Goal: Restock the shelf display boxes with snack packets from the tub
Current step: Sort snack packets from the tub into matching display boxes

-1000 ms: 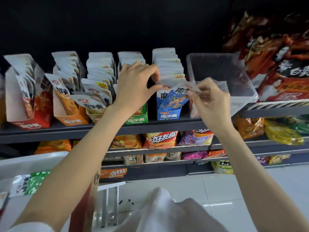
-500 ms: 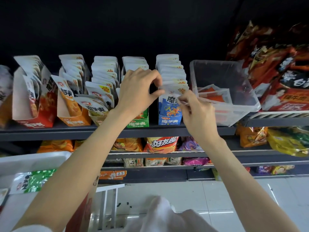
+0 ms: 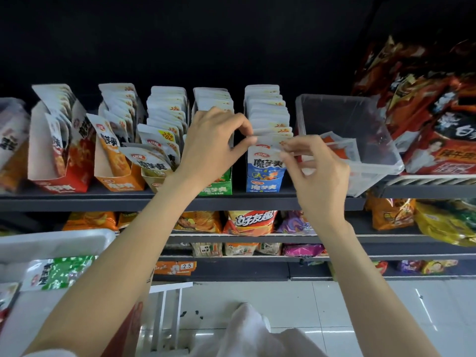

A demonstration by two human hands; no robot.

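A blue display box (image 3: 264, 186) stands on the dark shelf (image 3: 103, 200), packed with white-topped blue snack packets. The front blue packet (image 3: 266, 161) sits upright in that box. My left hand (image 3: 213, 148) pinches its top left corner with thumb and forefinger. My right hand (image 3: 315, 171) pinches its top right corner. Right of the box stands a clear plastic tub (image 3: 371, 140) with two or three orange packets (image 3: 340, 148) lying in it. A green box (image 3: 216, 186) is partly hidden behind my left wrist.
Red (image 3: 61, 161), orange (image 3: 116, 163) and tan (image 3: 157, 161) display boxes fill the shelf to the left. Large red snack bags (image 3: 435, 119) crowd the right. Lower shelves hold chip bags (image 3: 253, 222). A white cart (image 3: 51, 246) with a green packet (image 3: 59, 273) sits at lower left.
My right hand carried a blue packet from in front of the tub leftward and set it into the front of the blue box. My left hand's thumb closed onto the packet's top.
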